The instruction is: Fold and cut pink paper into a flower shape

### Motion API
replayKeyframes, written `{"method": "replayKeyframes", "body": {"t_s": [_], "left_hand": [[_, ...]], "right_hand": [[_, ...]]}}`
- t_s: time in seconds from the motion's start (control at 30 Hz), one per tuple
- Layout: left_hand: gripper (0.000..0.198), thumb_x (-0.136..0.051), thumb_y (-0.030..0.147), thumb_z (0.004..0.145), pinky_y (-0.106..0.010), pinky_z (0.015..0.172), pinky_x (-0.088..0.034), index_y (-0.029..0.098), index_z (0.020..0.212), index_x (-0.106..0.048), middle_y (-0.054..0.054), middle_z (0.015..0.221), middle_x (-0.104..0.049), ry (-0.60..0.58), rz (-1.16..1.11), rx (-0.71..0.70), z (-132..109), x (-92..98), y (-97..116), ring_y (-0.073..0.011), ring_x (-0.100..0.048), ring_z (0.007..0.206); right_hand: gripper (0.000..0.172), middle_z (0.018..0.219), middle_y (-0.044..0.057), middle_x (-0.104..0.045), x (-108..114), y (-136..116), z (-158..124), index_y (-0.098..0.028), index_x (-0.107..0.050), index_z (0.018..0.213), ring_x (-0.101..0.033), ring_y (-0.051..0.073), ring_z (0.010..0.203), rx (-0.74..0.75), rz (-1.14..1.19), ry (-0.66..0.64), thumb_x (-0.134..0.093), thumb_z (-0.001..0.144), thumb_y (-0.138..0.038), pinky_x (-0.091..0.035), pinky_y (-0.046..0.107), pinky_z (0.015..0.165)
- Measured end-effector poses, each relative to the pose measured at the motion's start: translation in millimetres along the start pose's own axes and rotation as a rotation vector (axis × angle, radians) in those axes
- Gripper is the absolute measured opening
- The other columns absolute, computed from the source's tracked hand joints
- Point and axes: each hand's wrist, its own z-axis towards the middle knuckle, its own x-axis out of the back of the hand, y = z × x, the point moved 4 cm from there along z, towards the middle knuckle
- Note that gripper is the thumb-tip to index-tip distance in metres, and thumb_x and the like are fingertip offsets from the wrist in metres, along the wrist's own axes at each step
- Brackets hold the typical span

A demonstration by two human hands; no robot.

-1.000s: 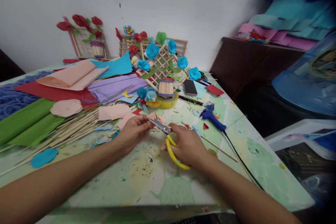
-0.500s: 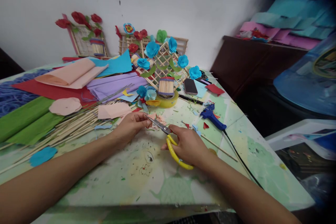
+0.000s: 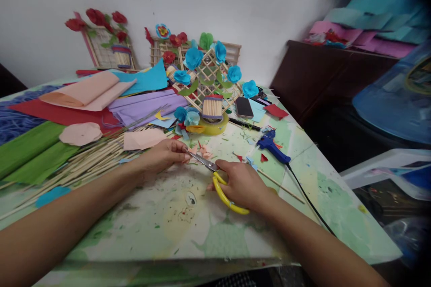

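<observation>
My right hand (image 3: pixel 240 184) grips yellow-handled scissors (image 3: pixel 215 175), their metal blades pointing left toward my left hand (image 3: pixel 163 154). My left hand is closed in a pinch on a small peach paper piece (image 3: pixel 193 149) at the blade tips. Small peach and red paper scraps (image 3: pixel 205 150) lie just beyond the blades on the green patterned table (image 3: pixel 208 228).
A blue glue gun (image 3: pixel 271 145) with a black cord lies to the right. A tape roll (image 3: pixel 212 128), a phone (image 3: pixel 243 107), lattice frames with paper flowers (image 3: pixel 205 76), coloured paper sheets (image 3: pixel 87 98) and several bamboo sticks (image 3: pixel 84 161) crowd the back and left. A dark cabinet (image 3: pixel 323 76) stands right.
Both hands stay together at the paper. The scissors and the pinched paper have shifted slightly; the camera view has dipped a little.
</observation>
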Motion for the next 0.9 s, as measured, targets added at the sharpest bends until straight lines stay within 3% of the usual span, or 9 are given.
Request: {"method": "replayKeyframes", "body": {"t_s": [0.53, 0.77, 0.9], "left_hand": [[0.017, -0.07, 0.029, 0.067, -0.02, 0.038, -0.018, 0.014, 0.069, -0.062, 0.001, 0.058, -0.057, 0.038, 0.002, 0.027, -2, -1.3, -1, -0.006, -0.038, 0.042], [0.015, -0.07, 0.027, 0.072, -0.02, 0.059, -0.039, 0.014, 0.075, -0.063, -0.001, 0.071, -0.062, 0.067, -0.142, -0.092, -3, -4.0, 2, -0.0103, -0.055, 0.064], [0.014, -0.071, 0.023, 0.072, -0.021, 0.07, -0.045, 0.016, 0.079, -0.062, -0.003, 0.079, -0.067, 0.053, -0.305, -0.099, -6, -7.5, 5, -0.011, -0.06, 0.074]], "right_hand": [[0.042, 0.075, 0.004, -0.067, -1, 2, 1, -0.023, -0.058, 0.092, -0.059, 0.017, 0.066, -0.024, -0.007, 0.0, -0.043, 0.083, -0.062, -0.025, 0.025, 0.053], [0.041, 0.076, 0.004, -0.067, 0, 13, 6, -0.024, -0.056, 0.099, -0.059, 0.018, 0.069, -0.111, 0.017, 0.066, -0.043, 0.083, -0.06, -0.026, 0.025, 0.053], [0.041, 0.078, 0.005, -0.067, 1, 13, 7, -0.024, -0.056, 0.097, -0.06, 0.019, 0.071, -0.115, 0.039, 0.093, -0.044, 0.083, -0.061, -0.027, 0.025, 0.054]]}}
